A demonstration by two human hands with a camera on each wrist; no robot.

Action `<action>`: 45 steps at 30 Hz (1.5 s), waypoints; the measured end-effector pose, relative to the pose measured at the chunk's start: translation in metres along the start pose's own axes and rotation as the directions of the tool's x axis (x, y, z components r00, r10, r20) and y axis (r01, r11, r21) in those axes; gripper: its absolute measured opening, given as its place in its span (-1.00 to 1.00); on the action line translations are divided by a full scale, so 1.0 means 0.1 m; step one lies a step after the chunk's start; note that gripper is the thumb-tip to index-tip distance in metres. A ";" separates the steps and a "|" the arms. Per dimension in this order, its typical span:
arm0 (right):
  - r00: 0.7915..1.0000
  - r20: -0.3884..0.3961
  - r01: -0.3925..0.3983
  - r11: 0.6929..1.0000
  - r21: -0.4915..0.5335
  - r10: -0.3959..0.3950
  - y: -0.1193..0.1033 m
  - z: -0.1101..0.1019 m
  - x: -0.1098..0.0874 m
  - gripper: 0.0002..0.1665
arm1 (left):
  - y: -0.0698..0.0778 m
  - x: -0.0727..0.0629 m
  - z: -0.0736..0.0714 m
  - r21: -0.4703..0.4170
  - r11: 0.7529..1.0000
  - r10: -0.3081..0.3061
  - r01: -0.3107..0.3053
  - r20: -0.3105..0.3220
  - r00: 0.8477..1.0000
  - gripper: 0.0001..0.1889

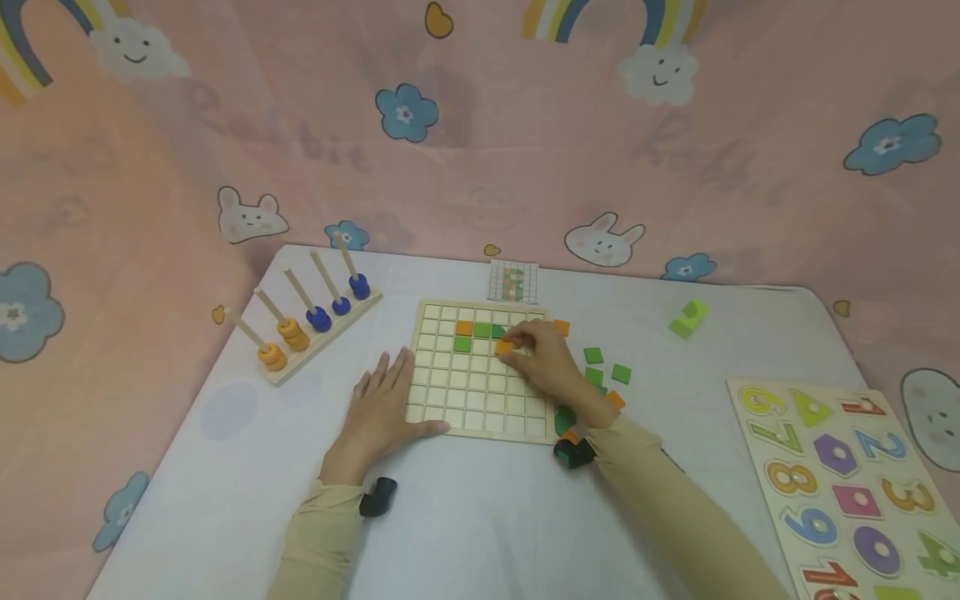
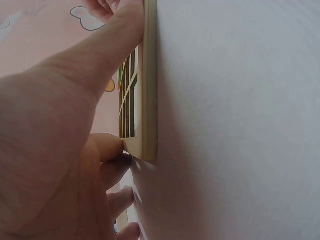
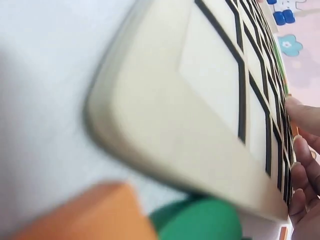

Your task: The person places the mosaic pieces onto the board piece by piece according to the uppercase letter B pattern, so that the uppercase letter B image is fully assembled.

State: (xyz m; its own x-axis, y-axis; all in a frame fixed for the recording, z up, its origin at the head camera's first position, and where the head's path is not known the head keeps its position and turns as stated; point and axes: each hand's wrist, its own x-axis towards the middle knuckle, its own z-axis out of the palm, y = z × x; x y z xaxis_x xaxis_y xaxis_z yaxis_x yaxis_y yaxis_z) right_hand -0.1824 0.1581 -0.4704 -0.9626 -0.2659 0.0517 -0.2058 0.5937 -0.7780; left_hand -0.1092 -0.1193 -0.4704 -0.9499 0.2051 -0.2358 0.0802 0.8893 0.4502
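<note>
The right hand [image 1: 550, 360] clamps thumb and fingers on one orange tile [image 1: 504, 347] at the grid board [image 1: 456, 398], which bears one other orange tile [image 1: 464, 327], two light green tiles [image 1: 482, 330] and one dark green piece [image 1: 498, 332]. The left hand [image 1: 377, 417], fingers straight, thumb spread apart, touches the board's left side. Beyond the board lies one pattern card [image 1: 513, 282]; left of it, one five-peg bead stand [image 1: 325, 341].

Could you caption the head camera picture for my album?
The right grip pinches an orange tile over a grid board, while the left grip rests at the board's edge.
</note>
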 end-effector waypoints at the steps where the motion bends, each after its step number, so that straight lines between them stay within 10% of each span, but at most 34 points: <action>1: 1.000 -0.003 -0.006 1.000 0.000 0.006 -0.01 0.01 0.01 -0.71 | 0.00 0.00 0.00 -0.001 1.000 0.001 -0.001 0.001 1.000 0.35; 28: 0.998 -0.001 -0.061 0.995 -0.076 0.061 0.21 -0.25 -0.02 -0.61 | 0.04 -0.02 -0.01 -0.008 1.000 0.005 -0.005 -0.002 1.000 0.34; 45: 0.964 0.101 -0.230 0.963 -0.139 0.245 0.50 -0.80 -0.24 -0.05 | 0.02 -0.01 0.00 -0.003 1.000 0.004 -0.004 -0.011 1.000 0.34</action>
State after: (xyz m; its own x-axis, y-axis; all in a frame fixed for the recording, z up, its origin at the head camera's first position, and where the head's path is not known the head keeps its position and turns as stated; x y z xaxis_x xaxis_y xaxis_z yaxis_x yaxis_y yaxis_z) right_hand -0.1832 0.2548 -0.4604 -0.9608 -0.1876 -0.2039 -0.0010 0.7384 -0.6744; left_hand -0.1081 -0.1177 -0.4695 -0.9530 0.2037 -0.2243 0.0828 0.8872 0.4539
